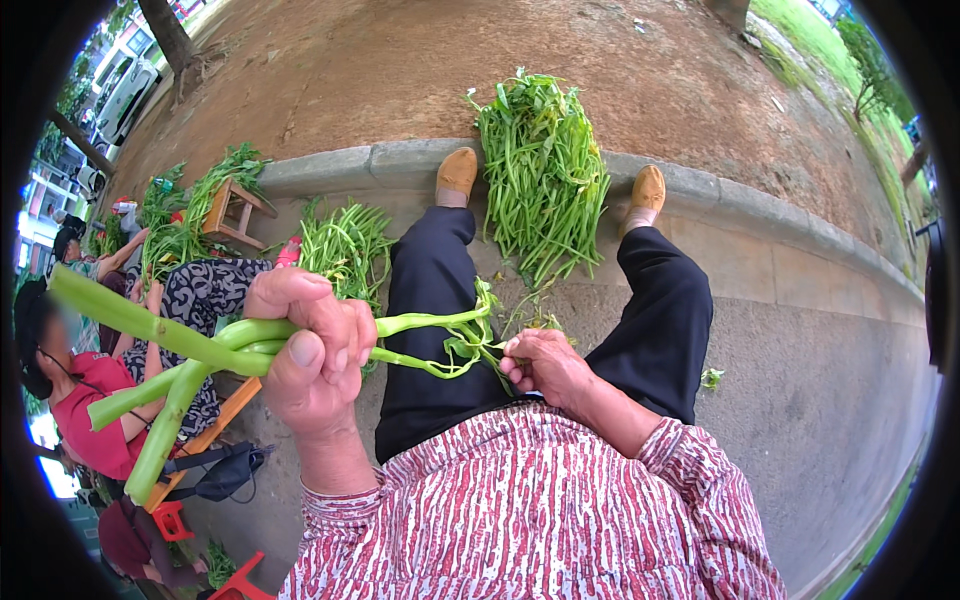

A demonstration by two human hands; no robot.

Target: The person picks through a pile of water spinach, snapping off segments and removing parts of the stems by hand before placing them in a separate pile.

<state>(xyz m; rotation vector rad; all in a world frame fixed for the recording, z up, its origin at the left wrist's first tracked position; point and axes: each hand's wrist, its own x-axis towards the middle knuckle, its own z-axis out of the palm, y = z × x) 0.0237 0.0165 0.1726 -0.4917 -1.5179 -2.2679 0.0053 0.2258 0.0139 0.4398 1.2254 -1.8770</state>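
My left hand (319, 352) is closed around several thick green vegetable stems (161, 330), probably water spinach. Their cut ends stick out to the left, close to the camera. On the other side of the fist, thinner stems run right to a leafy tip (469, 337) above my lap. My right hand (551, 367) pinches a small pale leaf (498, 346) at that tip between thumb and forefinger. Between my feet a large heap of the same greens (544, 180) lies across the kerb, leaves at the far end and stems towards me.
Beside my left leg lies a smaller pile of greens (349, 244). A wooden stool (236, 214) bears more greens. People sit at the left, one in a red shirt (94, 397), near a black bag (225, 471) and red plastic stools (172, 521). A concrete kerb (757, 202) borders bare soil (360, 75).
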